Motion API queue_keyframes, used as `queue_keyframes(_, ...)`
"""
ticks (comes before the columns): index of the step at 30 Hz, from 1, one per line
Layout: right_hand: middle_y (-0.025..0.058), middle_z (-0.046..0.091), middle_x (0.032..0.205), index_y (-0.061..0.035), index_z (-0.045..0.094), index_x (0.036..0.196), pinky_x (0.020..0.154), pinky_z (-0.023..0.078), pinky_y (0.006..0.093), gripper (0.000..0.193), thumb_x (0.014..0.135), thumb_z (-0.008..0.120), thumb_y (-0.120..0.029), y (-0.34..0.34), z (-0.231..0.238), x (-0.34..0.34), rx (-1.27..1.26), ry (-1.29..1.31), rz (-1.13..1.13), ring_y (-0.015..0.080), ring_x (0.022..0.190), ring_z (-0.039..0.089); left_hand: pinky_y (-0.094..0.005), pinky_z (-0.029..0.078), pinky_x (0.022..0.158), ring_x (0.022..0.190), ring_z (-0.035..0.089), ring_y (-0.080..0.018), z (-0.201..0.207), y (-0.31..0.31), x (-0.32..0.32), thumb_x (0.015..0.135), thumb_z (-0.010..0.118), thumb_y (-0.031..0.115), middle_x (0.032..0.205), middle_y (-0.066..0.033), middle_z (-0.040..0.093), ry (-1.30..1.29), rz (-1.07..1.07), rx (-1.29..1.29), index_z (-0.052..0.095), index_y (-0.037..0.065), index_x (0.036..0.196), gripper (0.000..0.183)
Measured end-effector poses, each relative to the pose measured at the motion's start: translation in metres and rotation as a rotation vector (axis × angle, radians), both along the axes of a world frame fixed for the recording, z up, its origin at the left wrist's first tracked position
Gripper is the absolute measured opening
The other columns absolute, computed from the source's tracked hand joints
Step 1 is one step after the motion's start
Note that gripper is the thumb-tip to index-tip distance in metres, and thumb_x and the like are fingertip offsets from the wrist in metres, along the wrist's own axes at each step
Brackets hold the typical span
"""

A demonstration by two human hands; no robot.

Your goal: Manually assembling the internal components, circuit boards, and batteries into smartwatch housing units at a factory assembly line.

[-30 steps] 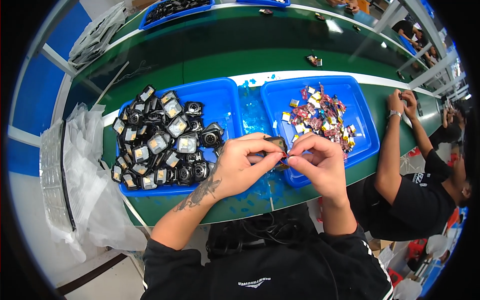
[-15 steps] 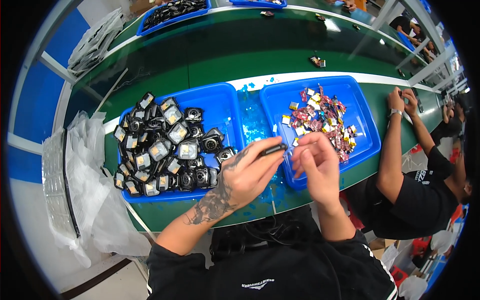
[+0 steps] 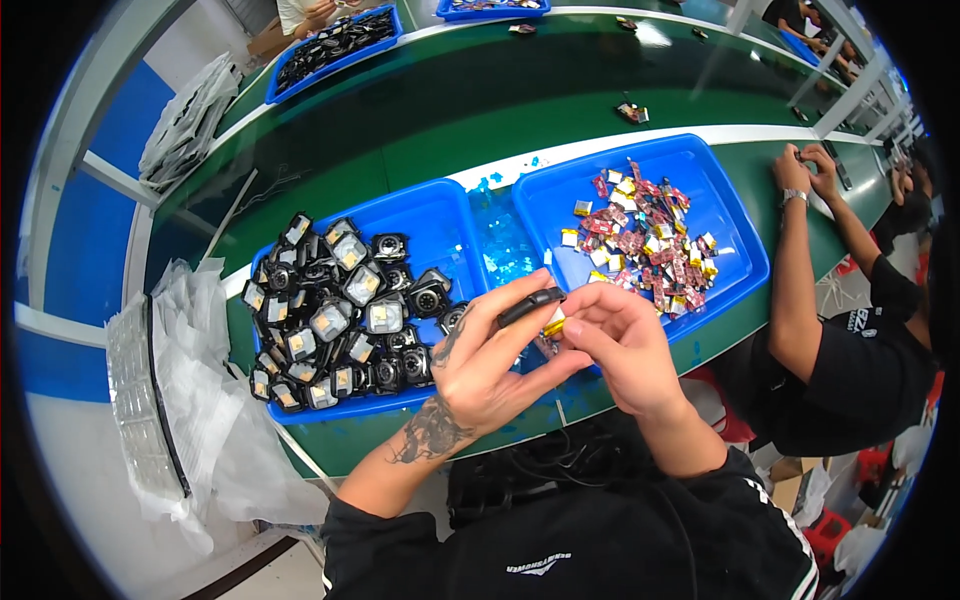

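My left hand (image 3: 490, 350), with a tattooed wrist, grips a black smartwatch case (image 3: 528, 307) tilted on edge between thumb and fingers. Against the case's lower side, my right hand (image 3: 635, 350) pinches a small silver battery with yellow tape (image 3: 555, 325). Whether the battery is still joined to the case is hidden by my fingers. Behind my left hand, a blue tray (image 3: 455, 235) holds a heap of black watch cases (image 3: 384, 315), many with clear covers. Beyond my right hand, another blue tray (image 3: 730, 240) contains small red circuit boards with yellow-taped batteries (image 3: 640, 240).
Blue scraps (image 3: 510, 255) litter the green bench between the trays. White plastic sheets (image 3: 215, 390) hang at the left edge. Across the bench stands a further blue tray of black parts (image 3: 335, 48). A co-worker's arms (image 3: 795, 270) reach in at the right.
My right hand has closed in on the watch case and now pinches the yellow-taped battery, which was not visible before. The whole view has shifted slightly.
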State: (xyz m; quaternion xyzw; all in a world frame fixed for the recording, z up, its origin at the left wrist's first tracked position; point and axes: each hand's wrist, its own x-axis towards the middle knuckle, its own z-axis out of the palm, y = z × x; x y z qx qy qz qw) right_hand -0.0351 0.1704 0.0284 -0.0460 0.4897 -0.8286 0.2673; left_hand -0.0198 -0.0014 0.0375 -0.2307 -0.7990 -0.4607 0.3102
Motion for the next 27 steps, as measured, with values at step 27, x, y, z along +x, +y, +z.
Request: queue_keyframes(27, 0.0075, 0.067, 0.096, 0.0018, 0.068, 0.103, 0.067, 0.053, 0.0226, 0.019, 0.085, 0.069, -0.004, 0.01, 0.02, -0.024, 0.399, 0.601, -0.156, 0.0115, 0.085, 0.065, -0.025, 0.058, 0.077, 0.088, 0.068, -0.0158, -0.011, -0.007, -0.006, 0.084, 0.071, 0.0, 0.099, -0.0113, 0.066, -0.647, -0.222, 0.4, 0.07, -0.005, 0.099, 0.016)
